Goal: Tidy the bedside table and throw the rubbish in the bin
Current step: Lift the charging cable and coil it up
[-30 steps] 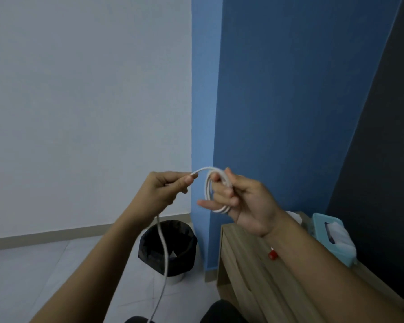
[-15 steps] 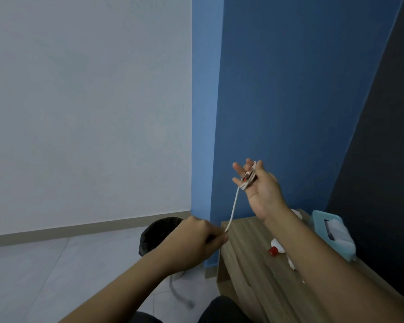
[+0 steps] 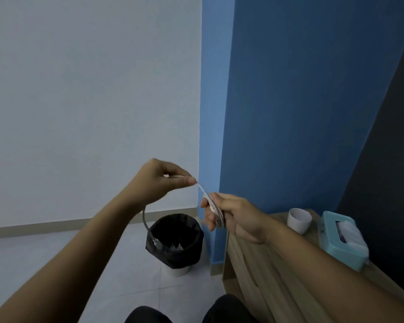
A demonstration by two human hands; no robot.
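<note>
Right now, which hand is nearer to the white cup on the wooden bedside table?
Right. The right hand, gripping the coiled white cable, is just left of the white cup; the left hand, pinching the cable's free end, is farther left.

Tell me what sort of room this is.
Most likely a bedroom corner: a wooden bedside table stands against the blue wall with a teal tissue box and a white cup on it, and a small bin lined with a black bag sits on the tiled floor beside it.
</note>
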